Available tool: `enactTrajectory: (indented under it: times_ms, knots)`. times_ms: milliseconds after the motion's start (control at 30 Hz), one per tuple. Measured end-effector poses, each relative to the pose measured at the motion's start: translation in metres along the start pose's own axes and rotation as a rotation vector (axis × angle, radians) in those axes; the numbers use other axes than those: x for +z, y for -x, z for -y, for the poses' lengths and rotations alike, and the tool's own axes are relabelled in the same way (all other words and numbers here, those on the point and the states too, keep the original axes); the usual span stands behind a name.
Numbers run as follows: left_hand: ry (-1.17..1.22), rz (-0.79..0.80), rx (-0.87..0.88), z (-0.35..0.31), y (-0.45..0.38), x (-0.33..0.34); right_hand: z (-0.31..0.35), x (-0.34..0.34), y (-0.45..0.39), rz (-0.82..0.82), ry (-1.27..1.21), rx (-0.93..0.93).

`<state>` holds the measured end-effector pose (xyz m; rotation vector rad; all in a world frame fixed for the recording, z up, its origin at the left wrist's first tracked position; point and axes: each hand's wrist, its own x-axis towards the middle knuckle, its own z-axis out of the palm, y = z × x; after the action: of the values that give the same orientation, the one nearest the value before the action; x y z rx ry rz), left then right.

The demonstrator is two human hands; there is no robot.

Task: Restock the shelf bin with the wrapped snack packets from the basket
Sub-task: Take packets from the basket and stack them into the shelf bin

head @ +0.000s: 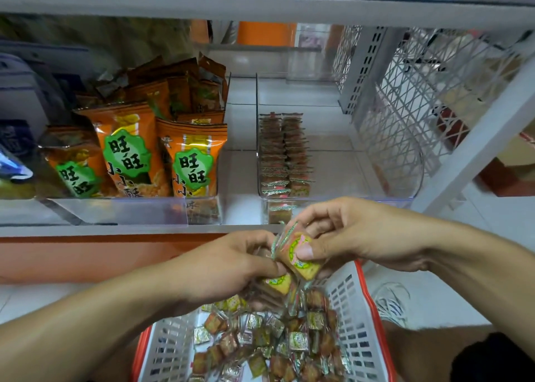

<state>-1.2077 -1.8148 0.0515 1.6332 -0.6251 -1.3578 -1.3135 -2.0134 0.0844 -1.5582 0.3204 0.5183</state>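
Right hand [341, 237] pinches a packet [299, 255]; left hand [228, 268] grips a loose stack [275, 287] over the basket [359, 309]; the slick wrappers could slide and spill short of the bin [333, 150], far and right.

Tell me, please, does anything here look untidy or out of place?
Nothing looks damaged or spilled. The snack packets in the clear bin fill only its left side. In the basket the packets lie in a loose jumble. Both hands hold packets above it.
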Motion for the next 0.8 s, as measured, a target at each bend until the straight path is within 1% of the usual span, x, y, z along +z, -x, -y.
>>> enactTrajectory:
  times_ms: [67, 100, 167, 200, 233, 267, 300, 333, 367, 433, 500, 600, 667, 800]
  knots:
    - [0.065, -0.075, -0.006, -0.001, -0.001, 0.000, 0.003, -0.004, 0.001, -0.049, -0.023, -0.014]
    - [0.100, -0.119, -0.003, -0.001, -0.002, -0.001, 0.007, -0.006, 0.001, -0.091, -0.032, -0.050]
    - [0.159, -0.205, 0.023, -0.001, -0.005, -0.003, 0.017, -0.013, 0.001, -0.232, -0.076, -0.175]
    - [0.186, -0.242, 0.042, -0.002, -0.006, -0.004, 0.023, -0.020, 0.001, -0.335, -0.079, -0.244]
    - [0.213, -0.277, 0.064, -0.002, -0.007, -0.004, 0.027, -0.027, 0.000, -0.459, -0.016, -0.303]
    - [0.245, -0.313, 0.088, -0.002, -0.009, -0.003, 0.030, -0.035, -0.002, -0.588, 0.123, -0.337]
    - [0.284, -0.355, 0.113, -0.001, -0.011, -0.003, 0.032, -0.042, -0.005, -0.681, 0.296, -0.340]
    - [0.327, -0.401, 0.133, -0.001, -0.013, -0.001, 0.033, -0.047, -0.010, -0.714, 0.451, -0.317]
    - [0.366, -0.446, 0.150, 0.000, -0.016, -0.001, 0.032, -0.052, -0.016, -0.698, 0.568, -0.271]
    - [0.420, -0.517, 0.175, 0.000, -0.018, 0.001, 0.029, -0.057, -0.031, -0.608, 0.701, -0.148]
    - [0.454, -0.556, 0.194, 0.000, -0.020, 0.001, 0.027, -0.060, -0.046, -0.546, 0.800, -0.037]
    - [0.486, -0.592, 0.196, -0.003, -0.021, 0.000, 0.027, -0.061, -0.063, -0.493, 0.986, 0.060]
    - [0.495, -0.603, 0.189, -0.003, -0.022, -0.001, 0.025, -0.061, -0.071, -0.503, 1.002, 0.091]
    - [0.508, -0.610, 0.176, -0.001, -0.023, -0.003, 0.018, -0.061, -0.081, -0.544, 0.957, 0.099]
